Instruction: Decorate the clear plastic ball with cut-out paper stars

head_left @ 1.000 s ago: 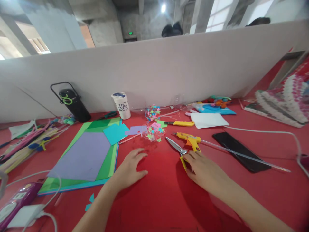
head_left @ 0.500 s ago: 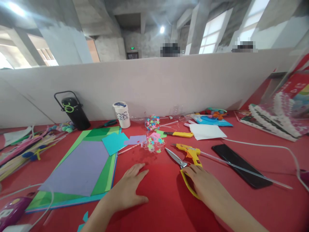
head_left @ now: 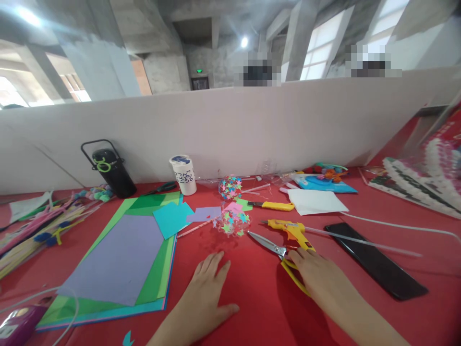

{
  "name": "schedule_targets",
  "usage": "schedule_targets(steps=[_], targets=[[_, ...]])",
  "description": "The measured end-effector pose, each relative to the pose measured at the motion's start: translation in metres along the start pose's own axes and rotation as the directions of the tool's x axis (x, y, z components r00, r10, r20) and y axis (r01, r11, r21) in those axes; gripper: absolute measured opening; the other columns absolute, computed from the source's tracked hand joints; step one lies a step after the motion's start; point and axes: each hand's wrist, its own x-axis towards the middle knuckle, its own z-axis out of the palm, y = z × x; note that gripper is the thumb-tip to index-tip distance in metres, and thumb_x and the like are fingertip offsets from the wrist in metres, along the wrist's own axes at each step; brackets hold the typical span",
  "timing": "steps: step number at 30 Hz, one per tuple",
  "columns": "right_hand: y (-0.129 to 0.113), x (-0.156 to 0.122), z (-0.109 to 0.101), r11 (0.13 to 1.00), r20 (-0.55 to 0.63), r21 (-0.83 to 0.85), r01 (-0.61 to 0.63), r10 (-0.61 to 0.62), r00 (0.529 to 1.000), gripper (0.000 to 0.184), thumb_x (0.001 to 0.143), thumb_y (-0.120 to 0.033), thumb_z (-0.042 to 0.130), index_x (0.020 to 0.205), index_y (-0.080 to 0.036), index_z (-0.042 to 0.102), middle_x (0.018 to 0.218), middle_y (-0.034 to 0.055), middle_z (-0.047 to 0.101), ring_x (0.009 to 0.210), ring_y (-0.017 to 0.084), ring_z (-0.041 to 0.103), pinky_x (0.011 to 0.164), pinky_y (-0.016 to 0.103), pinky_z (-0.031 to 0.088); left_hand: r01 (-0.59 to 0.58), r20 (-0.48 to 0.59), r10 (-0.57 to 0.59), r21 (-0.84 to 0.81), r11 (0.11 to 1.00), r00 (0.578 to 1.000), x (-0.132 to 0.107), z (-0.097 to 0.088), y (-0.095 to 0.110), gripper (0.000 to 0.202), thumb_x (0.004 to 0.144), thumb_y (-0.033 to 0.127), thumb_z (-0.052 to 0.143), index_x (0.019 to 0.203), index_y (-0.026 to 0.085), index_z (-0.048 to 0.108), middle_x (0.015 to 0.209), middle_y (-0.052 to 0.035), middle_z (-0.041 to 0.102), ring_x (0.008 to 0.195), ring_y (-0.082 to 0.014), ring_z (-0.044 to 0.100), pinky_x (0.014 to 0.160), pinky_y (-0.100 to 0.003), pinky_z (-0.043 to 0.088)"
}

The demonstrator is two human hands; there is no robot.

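My left hand lies flat on the red table, fingers stretched out, holding nothing. My right hand rests on the yellow handles of a pair of scissors whose blades point up and left; its fingers lie over the handle loop. A yellow glue gun lies just beyond the scissors. Two clear balls covered with coloured paper stars sit ahead of my left hand.
A stack of coloured paper sheets lies at the left, with pipe cleaners beyond it. A black flask, a white cup, a yellow utility knife, white paper and a black phone stand around. A white partition closes the back.
The view has tilted upward and shifted, so hands and objects sit lower in frame. My right hand stays on the scissors handles; my left hand stays flat on the table.
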Motion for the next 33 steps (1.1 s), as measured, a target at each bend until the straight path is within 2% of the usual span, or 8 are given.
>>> schedule_targets(steps=[4,10,15,17,20,24,27,33], targets=[[-0.015,0.001,-0.010,1.000,0.026,-0.001,0.018,-0.018,0.999,0.036,0.080,0.004,0.041,0.096,-0.015,0.066,0.094,0.0141,0.069,0.089,0.033,0.065,0.073,0.045,0.049,0.016,-0.029,-0.017,-0.002,1.000,0.999,0.003,-0.005,-0.003,0.064,0.075,0.037,0.062,0.134,0.019,0.048,0.150,-0.0124,0.033,0.138,-0.0313,0.026,0.112,-0.050,0.020],[-0.046,0.004,-0.010,0.928,0.070,0.142,0.343,-0.355,0.932,0.027,0.076,-0.003,0.052,0.092,-0.019,0.067,0.093,0.0085,0.070,0.085,0.028,0.066,0.073,0.038,0.049,0.063,-0.238,-0.136,-0.292,0.954,0.962,0.020,-0.016,-0.022,0.036,0.078,0.028,0.052,0.112,0.018,0.060,0.122,-0.0133,0.060,0.113,-0.0268,0.055,0.099,-0.045,0.041],[-0.039,0.018,-0.008,0.853,0.023,0.482,0.200,-0.241,0.970,0.028,0.075,0.000,0.043,0.083,-0.020,0.060,0.086,0.0063,0.068,0.078,0.023,0.064,0.069,0.035,0.047,0.063,-0.179,-0.385,-0.839,0.540,0.905,0.054,-0.017,-0.033,0.058,0.061,0.027,0.063,0.115,0.017,0.046,0.115,-0.0155,0.058,0.076,-0.0198,0.064,0.071,-0.037,0.052],[-0.028,0.029,-0.008,0.679,-0.010,0.730,0.077,-0.101,0.995,0.025,0.075,-0.005,0.043,0.089,-0.021,0.056,0.090,0.0062,0.066,0.084,0.023,0.064,0.072,0.036,0.049,0.070,-0.102,-0.396,-0.915,0.397,0.912,0.068,-0.019,-0.033,0.065,0.058,0.027,0.064,0.119,0.019,0.041,0.123,-0.0172,0.054,0.077,-0.0206,0.066,0.068,-0.036,0.052],[-0.016,0.053,-0.008,0.186,0.036,0.981,-0.062,0.139,0.990,0.025,0.078,-0.023,0.053,0.102,-0.024,0.051,0.111,0.0075,0.061,0.106,0.025,0.058,0.090,0.040,0.047,0.090,0.014,-0.336,-0.973,0.212,0.942,0.084,-0.020,-0.030,0.079,0.055,0.015,0.065,0.126,0.025,0.033,0.135,-0.0162,0.046,0.080,-0.0215,0.068,0.065,-0.032,0.051],[-0.019,0.086,-0.010,-0.427,0.310,0.871,-0.244,0.091,0.946,0.040,0.082,-0.046,0.057,0.116,-0.024,0.050,0.133,0.0080,0.051,0.125,0.024,0.046,0.102,0.037,0.040,0.046,0.014,-0.260,-0.992,0.119,0.966,0.096,-0.018,-0.023,0.096,0.052,0.003,0.066,0.135,0.030,0.026,0.137,-0.0134,0.046,0.076,-0.0167,0.067,0.063,-0.026,0.050],[-0.028,0.097,-0.011,-0.519,0.358,0.796,-0.310,-0.008,0.934,0.048,0.085,-0.050,0.053,0.121,-0.020,0.048,0.133,0.0115,0.052,0.124,0.024,0.048,0.103,0.037,0.040,0.023,-0.001,-0.246,-0.995,0.095,0.969,0.096,-0.017,-0.022,0.100,0.054,0.002,0.063,0.140,0.031,0.020,0.134,-0.0107,0.050,0.084,-0.0174,0.066,0.071,-0.028,0.050],[-0.041,0.084,-0.015,-0.551,0.205,0.805,-0.219,-0.088,0.975,0.055,0.079,-0.051,0.063,0.123,-0.023,0.043,0.119,0.0082,0.063,0.114,0.023,0.056,0.102,0.039,0.039,0.084,0.040,-0.290,-0.987,0.140,0.956,0.084,-0.023,-0.027,0.105,0.051,-0.002,0.060,0.143,0.032,0.022,0.126,-0.0068,0.056,0.091,-0.0197,0.063,0.073,-0.028,0.050]])
